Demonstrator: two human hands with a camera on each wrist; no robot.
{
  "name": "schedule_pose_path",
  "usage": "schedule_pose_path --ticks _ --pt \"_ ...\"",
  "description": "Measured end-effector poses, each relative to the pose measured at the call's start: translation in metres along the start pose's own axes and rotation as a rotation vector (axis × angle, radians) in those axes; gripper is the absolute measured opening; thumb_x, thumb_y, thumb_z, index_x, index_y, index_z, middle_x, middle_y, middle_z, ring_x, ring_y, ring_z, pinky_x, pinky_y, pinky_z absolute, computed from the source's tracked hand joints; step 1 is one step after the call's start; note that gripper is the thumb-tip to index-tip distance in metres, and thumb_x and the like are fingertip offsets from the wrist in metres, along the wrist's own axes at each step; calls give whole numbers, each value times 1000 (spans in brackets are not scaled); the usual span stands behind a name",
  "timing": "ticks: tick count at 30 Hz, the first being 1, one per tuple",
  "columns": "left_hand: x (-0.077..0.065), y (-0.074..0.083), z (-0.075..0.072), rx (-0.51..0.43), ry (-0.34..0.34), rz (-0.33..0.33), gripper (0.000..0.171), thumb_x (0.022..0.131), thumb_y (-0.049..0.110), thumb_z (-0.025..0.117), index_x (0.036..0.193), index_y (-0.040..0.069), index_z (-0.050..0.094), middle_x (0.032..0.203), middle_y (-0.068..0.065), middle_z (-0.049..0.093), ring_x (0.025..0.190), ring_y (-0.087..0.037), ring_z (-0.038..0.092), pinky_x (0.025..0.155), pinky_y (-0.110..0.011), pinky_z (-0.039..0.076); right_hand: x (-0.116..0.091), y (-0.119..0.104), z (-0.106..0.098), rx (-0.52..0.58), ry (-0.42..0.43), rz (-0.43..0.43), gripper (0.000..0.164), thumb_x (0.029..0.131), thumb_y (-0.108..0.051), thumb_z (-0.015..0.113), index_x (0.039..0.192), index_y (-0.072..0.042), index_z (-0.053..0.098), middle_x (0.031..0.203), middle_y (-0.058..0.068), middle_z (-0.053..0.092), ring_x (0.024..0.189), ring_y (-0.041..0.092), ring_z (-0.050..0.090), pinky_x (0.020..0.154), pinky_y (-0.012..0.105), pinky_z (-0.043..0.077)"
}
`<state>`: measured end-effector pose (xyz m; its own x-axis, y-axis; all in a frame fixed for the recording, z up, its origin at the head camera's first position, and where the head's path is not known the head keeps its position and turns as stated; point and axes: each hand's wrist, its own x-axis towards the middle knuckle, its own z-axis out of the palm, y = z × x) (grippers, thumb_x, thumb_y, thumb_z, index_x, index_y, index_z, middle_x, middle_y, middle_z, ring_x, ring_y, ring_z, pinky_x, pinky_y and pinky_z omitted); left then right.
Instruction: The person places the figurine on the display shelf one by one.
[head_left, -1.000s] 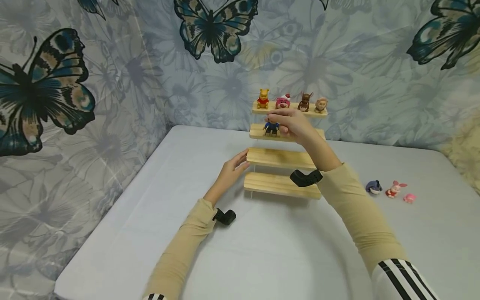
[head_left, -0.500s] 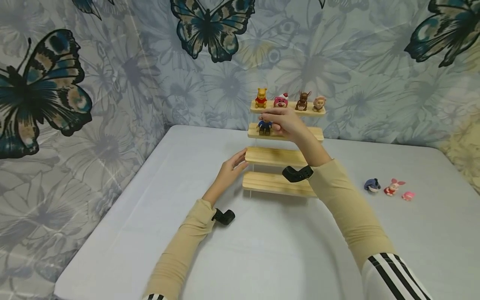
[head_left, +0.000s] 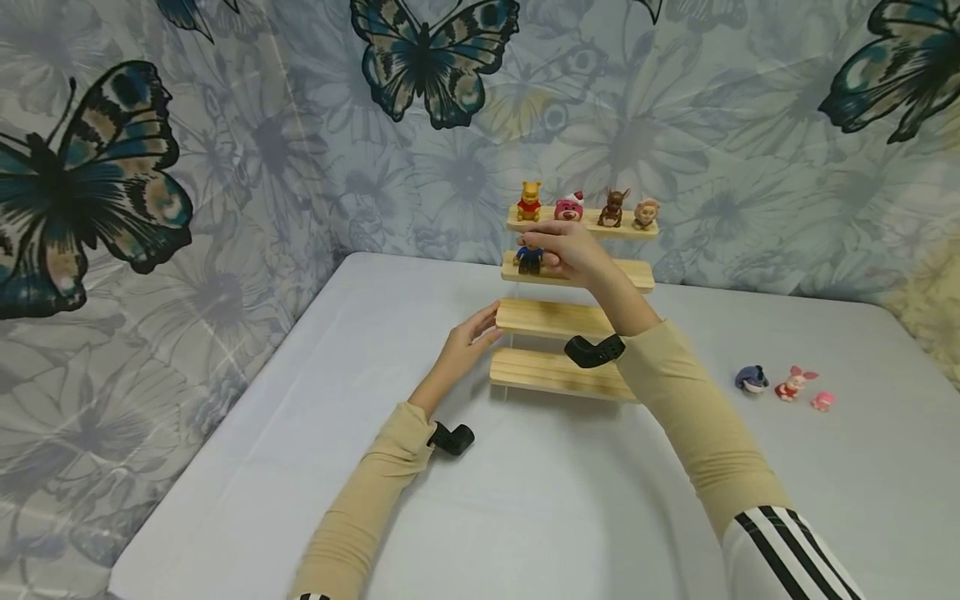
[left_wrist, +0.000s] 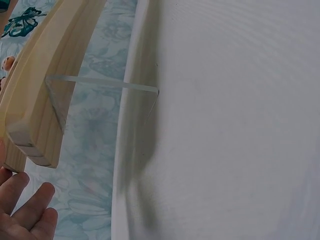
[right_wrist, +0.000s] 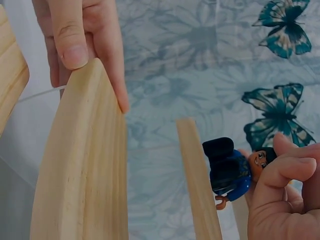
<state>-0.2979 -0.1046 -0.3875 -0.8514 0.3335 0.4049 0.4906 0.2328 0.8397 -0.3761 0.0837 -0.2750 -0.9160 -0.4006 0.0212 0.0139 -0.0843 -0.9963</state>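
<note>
My right hand (head_left: 566, 248) pinches a small toy figure (head_left: 528, 261) by its head. The figure wears blue and black and is upright at the left end of the second-highest board (head_left: 633, 273) of a stepped wooden display stand. Seen from the right wrist, the toy figure (right_wrist: 230, 172) has dark hair and its legs are at the board's surface. My left hand (head_left: 463, 342) holds the left end of the board below (head_left: 551, 318), thumb on one side and a finger on the other in the right wrist view.
Several toys line the top board (head_left: 585, 227): a yellow bear (head_left: 528, 202), a pink bear (head_left: 569, 208), a brown kangaroo (head_left: 613, 208) and a tan figure (head_left: 646, 213). A blue donkey (head_left: 751, 379), a piglet (head_left: 795, 383) and a small pink toy (head_left: 822, 401) are on the white table's right.
My right hand has shifted the toy figure a little left along its board. The left hand stays at the stand, and the head view has moved slightly.
</note>
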Motion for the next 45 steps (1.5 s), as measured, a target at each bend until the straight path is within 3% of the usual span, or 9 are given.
schedule_pose_path --ticks 3,5,12,18,25,29,31,38,45 --pt "-3 14 -1 6 2 -4 47 92 3 50 132 -13 31 133 -26 35 118 -35 40 96 -46 34 0 0 0 11 -8 -9 38 93 -7 49 126 11 42 97 10 59 39 6 37 35 18 29" --pt "-3 14 -1 5 8 -7 47 92 3 50 132 -13 32 133 -25 36 117 -35 40 96 -47 34 0 0 0 19 -10 -13 37 93 -7 49 125 11 42 96 11 59 39 6 37 34 18 29" --pt "5 -17 4 5 15 -20 51 92 14 52 135 -4 33 136 -16 37 119 -25 41 97 -37 35 1 0 5 57 2 3 38 93 -8 49 126 10 43 94 9 58 40 6 36 34 18 29" --pt "5 -23 5 10 21 -17 50 92 14 52 136 -2 34 136 -14 37 118 -24 42 96 -34 36 2 3 7 91 25 22 36 92 -8 50 124 9 45 92 9 59 39 7 35 35 18 30" --pt "-3 15 -1 3 -6 -18 47 91 3 50 132 -12 32 134 -24 35 118 -34 40 98 -37 33 5 3 6 84 37 35 36 92 -10 51 123 8 46 91 9 60 39 8 36 35 18 31" --pt "-3 17 -1 -3 -7 -22 47 91 3 50 132 -12 32 134 -24 34 118 -34 40 98 -38 33 5 2 6 68 34 41 38 92 -10 51 125 8 44 92 9 60 39 8 36 35 18 32" --pt "-3 15 0 -8 -9 -18 47 91 2 50 131 -14 32 134 -25 34 118 -34 40 98 -39 34 5 2 4 57 30 45 40 92 -10 51 126 8 43 93 9 60 40 8 36 36 18 32" --pt "3 -20 6 25 10 -32 50 92 14 52 136 -3 34 137 -15 35 118 -26 42 97 -29 35 5 3 3 69 1 66 41 92 -11 51 128 8 42 97 10 59 41 7 38 37 17 32" --pt "3 -23 6 -3 15 -37 51 92 17 53 137 1 34 138 -11 35 119 -22 41 96 -30 36 8 1 2 64 -12 65 40 93 -11 49 128 7 42 100 11 59 41 7 36 38 19 30"
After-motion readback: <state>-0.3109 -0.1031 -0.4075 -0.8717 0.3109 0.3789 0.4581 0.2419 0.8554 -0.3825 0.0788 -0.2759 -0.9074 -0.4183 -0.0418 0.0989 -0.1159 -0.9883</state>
